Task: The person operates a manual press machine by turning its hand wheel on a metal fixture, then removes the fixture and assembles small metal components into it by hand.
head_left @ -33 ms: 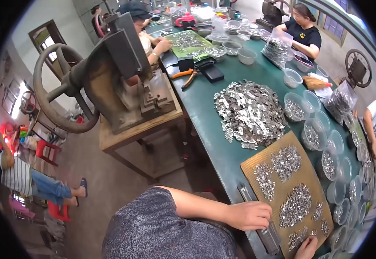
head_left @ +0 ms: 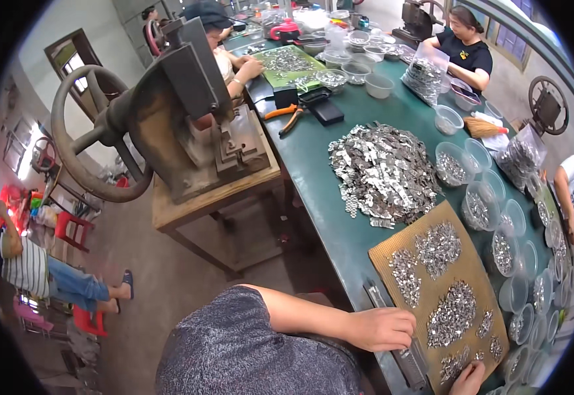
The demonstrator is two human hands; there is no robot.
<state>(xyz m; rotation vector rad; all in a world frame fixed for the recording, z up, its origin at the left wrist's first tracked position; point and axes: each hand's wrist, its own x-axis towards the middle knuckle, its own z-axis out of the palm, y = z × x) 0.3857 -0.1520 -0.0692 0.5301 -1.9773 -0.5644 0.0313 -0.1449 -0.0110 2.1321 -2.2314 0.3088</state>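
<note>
My left hand [head_left: 385, 329] rests with curled fingers over a long grey metal bar with a channel [head_left: 410, 370]. Whatever its fingertips hold is hidden. At the lower edge, my right hand [head_left: 469, 380] has thumb and finger drawn together beside a small heap of metal pieces [head_left: 453, 363]. What sits between them is too small to name. Both hands are at a tan ribbed mat [head_left: 392, 247]. Several heaps of small shiny metal parts lie on it, the biggest one [head_left: 451, 314] near its middle.
Past the mat rises a large pile of flat metal pieces [head_left: 385, 172] on the green table [head_left: 310, 187]. Clear plastic tubs [head_left: 514, 293] line the right. Orange-handled pliers [head_left: 290, 118] lie farther off. A hand press [head_left: 175, 112] stands left; co-workers sit around the table.
</note>
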